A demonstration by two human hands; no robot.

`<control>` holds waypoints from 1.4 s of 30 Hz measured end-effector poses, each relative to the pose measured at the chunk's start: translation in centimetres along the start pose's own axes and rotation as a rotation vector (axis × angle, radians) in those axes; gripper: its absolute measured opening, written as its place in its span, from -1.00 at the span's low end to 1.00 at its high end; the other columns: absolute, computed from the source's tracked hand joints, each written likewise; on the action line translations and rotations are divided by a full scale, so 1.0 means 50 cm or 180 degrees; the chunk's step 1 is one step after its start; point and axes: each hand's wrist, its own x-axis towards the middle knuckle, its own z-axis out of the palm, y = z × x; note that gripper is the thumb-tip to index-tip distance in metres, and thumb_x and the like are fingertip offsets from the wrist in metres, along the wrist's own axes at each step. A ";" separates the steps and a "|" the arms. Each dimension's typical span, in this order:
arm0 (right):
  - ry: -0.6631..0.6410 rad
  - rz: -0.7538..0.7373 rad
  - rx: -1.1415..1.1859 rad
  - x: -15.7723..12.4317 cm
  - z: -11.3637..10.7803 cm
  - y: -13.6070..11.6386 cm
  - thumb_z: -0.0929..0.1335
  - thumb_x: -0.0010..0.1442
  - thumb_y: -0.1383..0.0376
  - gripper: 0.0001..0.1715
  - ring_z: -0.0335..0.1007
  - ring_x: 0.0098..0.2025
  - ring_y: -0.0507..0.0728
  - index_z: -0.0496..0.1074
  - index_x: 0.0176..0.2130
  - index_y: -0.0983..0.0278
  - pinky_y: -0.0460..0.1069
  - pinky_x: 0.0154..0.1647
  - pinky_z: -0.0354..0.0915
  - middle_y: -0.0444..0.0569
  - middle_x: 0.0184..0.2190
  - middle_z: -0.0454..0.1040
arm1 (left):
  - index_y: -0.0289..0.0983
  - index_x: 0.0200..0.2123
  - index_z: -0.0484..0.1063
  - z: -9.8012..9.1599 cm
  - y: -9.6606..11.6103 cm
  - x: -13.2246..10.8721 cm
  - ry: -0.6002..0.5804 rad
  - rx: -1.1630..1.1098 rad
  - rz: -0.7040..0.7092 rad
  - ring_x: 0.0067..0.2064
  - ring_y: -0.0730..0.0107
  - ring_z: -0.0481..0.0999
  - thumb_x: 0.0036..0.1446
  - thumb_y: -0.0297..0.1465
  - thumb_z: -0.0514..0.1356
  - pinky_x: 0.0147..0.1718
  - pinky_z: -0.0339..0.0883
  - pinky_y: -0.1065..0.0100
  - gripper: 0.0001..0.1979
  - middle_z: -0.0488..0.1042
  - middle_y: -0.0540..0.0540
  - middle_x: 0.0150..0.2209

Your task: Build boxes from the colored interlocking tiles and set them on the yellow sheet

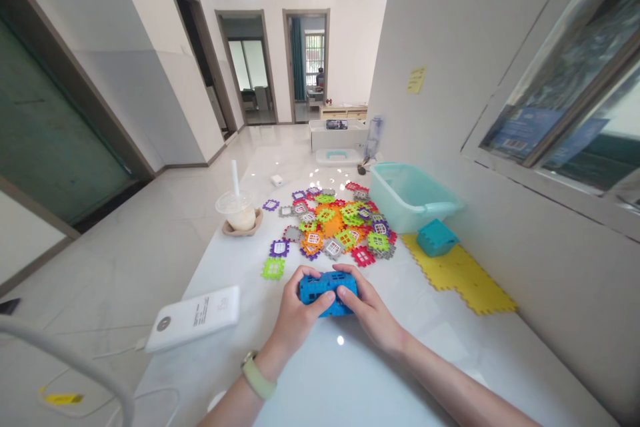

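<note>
Between both hands is a blue block of joined toy building panels (329,285), held just above the white table. My left hand (299,303) grips its left end, thumb across the near face and fingers over the top. On the right end, my right hand (367,303) closes the same way, its thumb close to the left one. Beyond the block lies a heap of loose interlocking panels (333,223) in orange, green, red, grey and purple. A green panel (273,269) lies nearest my left hand. The block's underside is hidden.
A turquoise tub (405,197) stands at the right by the wall. Near it a small teal box (436,237) rests on yellow joined panels (463,273). At left are a drink cup with a straw (239,210) and a white power bank (195,317) with a cable.
</note>
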 end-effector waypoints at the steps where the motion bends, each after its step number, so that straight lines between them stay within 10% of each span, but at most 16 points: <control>1: 0.0045 0.0000 0.0041 0.001 0.001 0.003 0.32 0.21 -0.15 -0.33 0.39 -0.07 0.23 0.28 0.11 0.21 0.08 -0.06 0.34 0.00 -0.11 0.47 | -0.24 -0.23 0.29 0.000 -0.001 -0.001 -0.0021 -0.0007 0.0018 -0.32 0.37 0.41 -0.06 -0.18 0.40 -0.32 0.34 0.40 -0.56 0.39 0.01 -0.32; 7: 0.0575 0.0171 0.0236 0.008 0.004 0.015 0.31 0.17 -0.20 -0.38 0.37 -0.25 0.18 0.38 -0.07 0.23 0.04 -0.20 0.32 -0.06 -0.29 0.46 | -0.23 -0.22 0.31 0.012 -0.008 -0.019 -0.0380 -0.0170 0.0106 -0.15 0.22 0.48 0.08 -0.08 0.28 -0.20 0.39 0.30 -0.61 0.45 -0.11 -0.12; 17: 0.1006 -0.0245 -0.0154 0.005 0.022 0.027 0.20 0.28 -0.06 -0.55 0.26 -0.40 0.13 0.36 -0.32 0.24 -0.02 -0.37 0.24 -0.09 -0.47 0.36 | -0.22 -0.19 0.28 0.050 -0.033 -0.042 0.0115 0.0545 0.0476 -0.25 0.26 0.46 0.17 -0.09 0.24 -0.25 0.35 0.32 -0.65 0.42 -0.06 -0.26; 30: 0.0213 -0.0492 -0.0652 0.010 -0.019 0.027 0.25 0.21 0.24 -0.82 0.39 -0.22 0.18 0.36 -0.19 0.22 0.04 -0.17 0.30 -0.05 -0.28 0.48 | -0.21 0.00 0.36 -0.019 0.000 0.000 -0.0896 0.1242 0.0858 -0.02 0.08 0.45 0.01 -0.33 0.34 0.03 0.32 0.14 -0.54 0.45 -0.15 -0.06; 35: 0.0386 -0.0767 -0.0240 0.010 -0.016 0.020 0.18 0.36 0.08 -0.64 0.32 0.10 0.23 0.33 0.01 0.19 0.11 0.16 0.22 0.04 0.00 0.44 | -0.22 0.09 0.31 -0.011 -0.022 0.005 -0.0389 0.0519 0.0679 0.14 0.07 0.38 0.29 -0.17 0.10 0.15 0.23 0.10 -0.62 0.39 -0.20 0.09; 42: 0.0784 -0.0498 0.0872 0.050 -0.013 0.032 0.07 0.34 -0.12 -0.45 0.39 0.03 0.24 0.35 -0.13 0.20 0.14 0.09 0.30 0.07 -0.10 0.46 | -0.22 0.14 0.23 0.014 -0.046 0.019 0.0158 -0.0492 0.0386 0.21 0.13 0.32 0.35 -0.05 -0.10 0.20 0.17 0.11 -0.53 0.35 -0.23 0.16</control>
